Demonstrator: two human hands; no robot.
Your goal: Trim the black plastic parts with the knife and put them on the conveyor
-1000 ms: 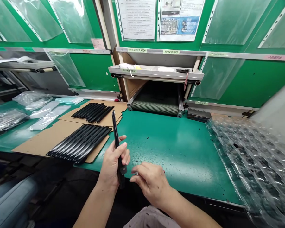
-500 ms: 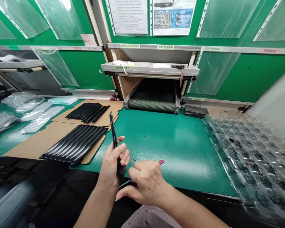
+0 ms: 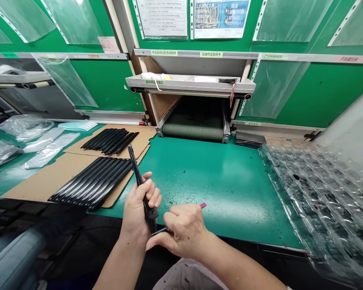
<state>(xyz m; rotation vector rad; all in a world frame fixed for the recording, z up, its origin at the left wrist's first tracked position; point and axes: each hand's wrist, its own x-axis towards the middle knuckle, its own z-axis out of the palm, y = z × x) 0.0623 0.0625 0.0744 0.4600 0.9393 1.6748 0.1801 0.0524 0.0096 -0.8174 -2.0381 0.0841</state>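
My left hand (image 3: 141, 205) is closed round a long, glossy black plastic part (image 3: 135, 163), which tilts up and to the left. A round black knob-like piece (image 3: 152, 213) shows on the part below my fingers. My right hand (image 3: 184, 225) is closed round a slim knife; its pink end (image 3: 203, 205) sticks out past the knuckles. The thin knife blade (image 3: 159, 231) lies against or very close to the part's lower end, with my right thumb just below it. The knife's handle is mostly hidden in my fist.
Rows of black plastic parts (image 3: 92, 180) lie on cardboard (image 3: 27, 187) at the left. Clear plastic trays (image 3: 314, 193) stand at the right. A conveyor (image 3: 193, 129) opens at the back beneath a shelf (image 3: 187, 86). Dark scraps dot the green table (image 3: 230, 177). Plastic bags (image 3: 27, 128) lie far left.
My left hand and the black part have shifted slightly left, and the part leans further left. The knife blade stays near its lower end. The view has also moved slightly.
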